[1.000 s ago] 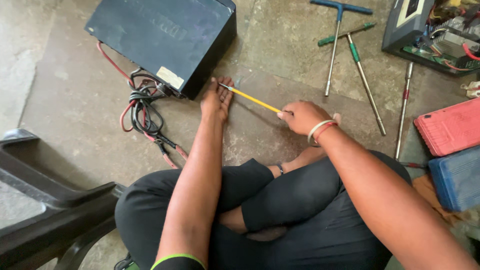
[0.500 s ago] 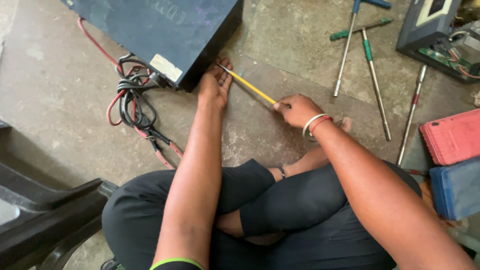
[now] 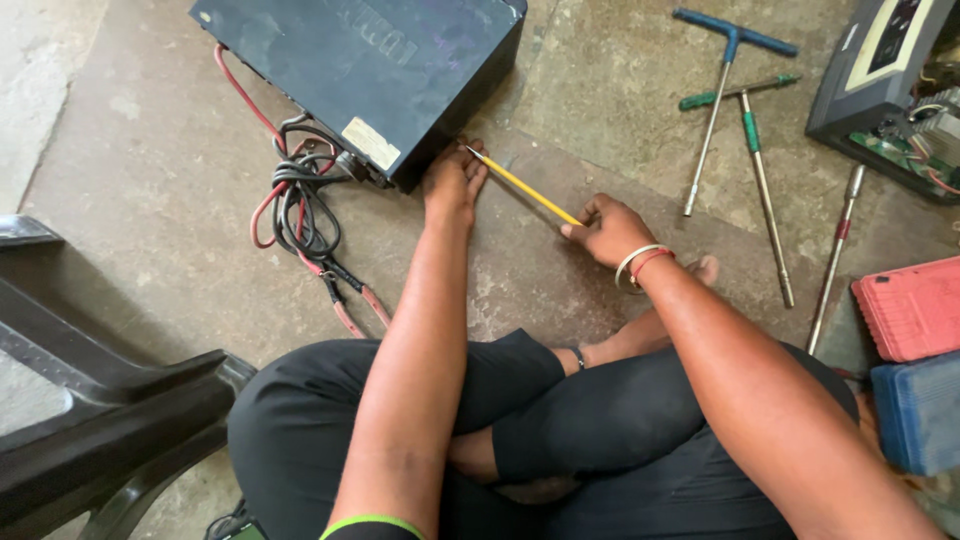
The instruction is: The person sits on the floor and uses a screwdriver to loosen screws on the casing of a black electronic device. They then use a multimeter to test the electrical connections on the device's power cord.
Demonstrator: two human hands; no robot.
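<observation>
1. The right hand (image 3: 608, 228) pinches a yellow pencil-like tool (image 3: 522, 185), its tip at the lower corner of the dark blue metal box (image 3: 380, 60) on the concrete floor (image 3: 120, 180).
2. The left hand (image 3: 455, 180) rests flat against that corner, fingers together, holding nothing.
3. An opened black casing (image 3: 880, 70) shows green circuit parts inside.

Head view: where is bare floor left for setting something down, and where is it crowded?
Bare concrete floor lies left of the tangled red and black cables, above the dark plastic chair. A narrower patch lies between the yellow-shafted screwdriver and the blue T-handle wrench. The right side is crowded with long tools and cases.
</observation>
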